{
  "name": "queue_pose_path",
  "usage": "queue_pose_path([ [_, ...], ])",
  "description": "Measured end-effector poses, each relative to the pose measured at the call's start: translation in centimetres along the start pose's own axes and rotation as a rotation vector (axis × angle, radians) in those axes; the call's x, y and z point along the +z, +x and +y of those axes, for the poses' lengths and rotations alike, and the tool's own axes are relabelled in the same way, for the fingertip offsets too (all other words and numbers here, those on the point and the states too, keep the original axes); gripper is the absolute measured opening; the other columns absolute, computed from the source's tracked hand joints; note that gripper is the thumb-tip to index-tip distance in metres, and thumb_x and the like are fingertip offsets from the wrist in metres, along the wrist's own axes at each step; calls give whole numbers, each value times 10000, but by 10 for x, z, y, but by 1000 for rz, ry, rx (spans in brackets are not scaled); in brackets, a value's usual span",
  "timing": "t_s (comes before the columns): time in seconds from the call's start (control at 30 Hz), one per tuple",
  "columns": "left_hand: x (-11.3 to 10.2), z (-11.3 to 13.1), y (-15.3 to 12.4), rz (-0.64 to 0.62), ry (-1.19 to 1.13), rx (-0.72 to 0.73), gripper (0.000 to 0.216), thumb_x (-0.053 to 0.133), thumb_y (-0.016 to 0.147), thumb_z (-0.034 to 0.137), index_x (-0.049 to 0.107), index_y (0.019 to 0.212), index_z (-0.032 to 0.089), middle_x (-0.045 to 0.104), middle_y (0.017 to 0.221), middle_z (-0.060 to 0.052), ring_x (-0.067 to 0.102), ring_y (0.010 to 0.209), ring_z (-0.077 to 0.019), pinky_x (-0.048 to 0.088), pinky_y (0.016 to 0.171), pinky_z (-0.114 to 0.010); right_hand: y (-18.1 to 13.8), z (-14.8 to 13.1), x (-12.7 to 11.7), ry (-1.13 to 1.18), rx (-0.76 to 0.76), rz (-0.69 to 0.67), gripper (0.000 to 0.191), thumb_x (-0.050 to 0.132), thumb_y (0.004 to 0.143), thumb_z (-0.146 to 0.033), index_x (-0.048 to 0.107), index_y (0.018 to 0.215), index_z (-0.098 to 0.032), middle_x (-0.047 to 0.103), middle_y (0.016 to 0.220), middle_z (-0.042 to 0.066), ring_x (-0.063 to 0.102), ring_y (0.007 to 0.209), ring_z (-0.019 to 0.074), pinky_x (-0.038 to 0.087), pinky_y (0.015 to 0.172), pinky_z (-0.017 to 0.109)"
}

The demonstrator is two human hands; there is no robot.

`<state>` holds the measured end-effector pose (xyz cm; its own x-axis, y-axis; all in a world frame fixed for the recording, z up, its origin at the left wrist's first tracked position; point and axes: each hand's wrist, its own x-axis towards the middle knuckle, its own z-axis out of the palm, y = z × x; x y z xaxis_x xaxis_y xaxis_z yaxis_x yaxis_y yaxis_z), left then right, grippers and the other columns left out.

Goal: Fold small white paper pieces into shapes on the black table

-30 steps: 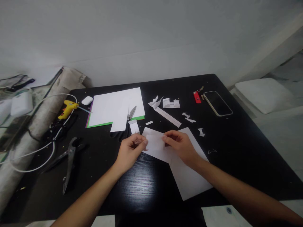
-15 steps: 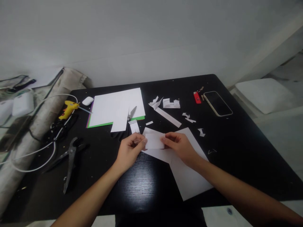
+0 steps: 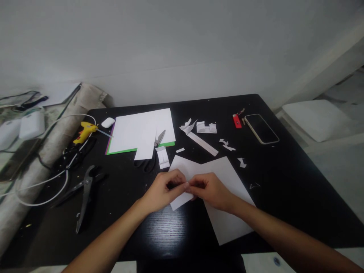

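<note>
black table (image 3: 292, 189), bearing stacked sheets (image 3: 131, 131), folded paper strip (image 3: 204, 144), open pliers (image 3: 87, 184); at right, red lighter (image 3: 237, 121), phone (image 3: 261, 129)

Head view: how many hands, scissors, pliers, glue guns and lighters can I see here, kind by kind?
Hands: 2 (left hand, right hand)
Scissors: 1 pair
Pliers: 1 pair
Yellow glue gun: 1
Red lighter: 1
Total: 6

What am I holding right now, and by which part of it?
A white piece of paper, pinched where your left hand and right hand meet, beyond the corner poking out toward you; fingers hide the exact edge.
</note>
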<state>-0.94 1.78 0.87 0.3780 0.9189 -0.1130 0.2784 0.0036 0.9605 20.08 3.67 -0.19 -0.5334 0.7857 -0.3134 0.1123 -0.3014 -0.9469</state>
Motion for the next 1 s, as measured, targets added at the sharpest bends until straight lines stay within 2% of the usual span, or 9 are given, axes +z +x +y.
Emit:
queue_pose_path([
  [0.17, -1, -2, 2, 27, -10, -33, 250, 681, 950, 384, 717, 854, 157, 704, 753, -24, 616, 688, -142, 445, 628, -240, 0, 0, 0, 28, 33, -14, 315, 857, 773, -470, 779, 774, -165, 722, 677, 6, 695, 618, 163, 566, 621, 287],
  [0.37, -8, -1, 7, 258, -171, -52, 307, 747, 878, 433, 682, 777, 151, 588, 624, 22, 504, 554, -103, 396, 532, -216, 2, -6, -3, 135, 55, -15, 404, 835, 779, -533, 755, 785, -137, 774, 723, 60, 739, 659, 174, 604, 669, 305],
  [0.47, -10, 0, 9, 300, -212, -78, 341, 765, 852, 469, 677, 774, 149, 545, 581, 40, 465, 513, -92, 364, 497, -206, 4, -8, -4, 153, 44, 15, 422, 847, 760, -543, 742, 785, -135, 766, 718, 57, 729, 657, 166, 611, 681, 308],
  [0.57, -9, 0, 9, 289, -239, -102, 347, 774, 842, 476, 673, 774, 151, 546, 576, 41, 465, 508, -91, 359, 495, -206, 4, -9, -4, 175, 7, 40, 435, 833, 770, -562, 712, 786, -145, 727, 697, 31, 703, 641, 159, 600, 623, 291],
  [0.7, -5, -1, 9, 234, -254, -110, 328, 762, 859, 455, 662, 760, 158, 586, 602, 28, 499, 531, -99, 383, 519, -213, 3, -9, -2, 117, -13, 36, 403, 816, 800, -537, 682, 799, -156, 671, 626, -4, 612, 525, 123, 497, 473, 233],
  [1.0, -4, -1, 8, 122, -165, -98, 305, 691, 901, 425, 654, 764, 156, 563, 626, 33, 471, 553, -102, 362, 533, -218, 1, -7, 0, 33, -6, -55, 326, 757, 856, -483, 694, 803, -168, 686, 634, 4, 623, 555, 130, 528, 549, 255],
])
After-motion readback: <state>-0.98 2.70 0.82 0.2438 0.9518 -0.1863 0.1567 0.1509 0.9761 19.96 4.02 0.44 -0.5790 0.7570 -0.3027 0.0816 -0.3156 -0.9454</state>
